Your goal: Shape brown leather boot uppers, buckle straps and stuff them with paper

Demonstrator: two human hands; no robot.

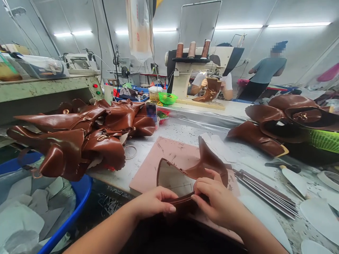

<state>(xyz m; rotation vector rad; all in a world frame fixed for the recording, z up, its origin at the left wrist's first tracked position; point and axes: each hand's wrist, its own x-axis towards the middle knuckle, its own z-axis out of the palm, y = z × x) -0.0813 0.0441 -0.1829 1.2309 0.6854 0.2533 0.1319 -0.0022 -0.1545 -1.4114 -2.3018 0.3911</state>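
Note:
A brown leather boot upper [212, 158] with a pale lining lies over a pink board [172, 151] in front of me. Its open end faces me and its pointed part stretches away to the back. My left hand [156, 203] pinches the near edge, thumb on the outside and fingers inside the opening. Just to the right, my right hand [214, 195] grips the same edge between thumb and fingers. The underside of the upper, toward my lap, is hidden in shadow.
Brown boot uppers [106, 130] are heaped at left above a blue bin [82, 190] of scraps. At right lie dark strips [267, 192], a hammer [283, 167] and more uppers [270, 130]. Behind, a person sews a boot at a sewing machine [185, 70]; another person [270, 70] stands.

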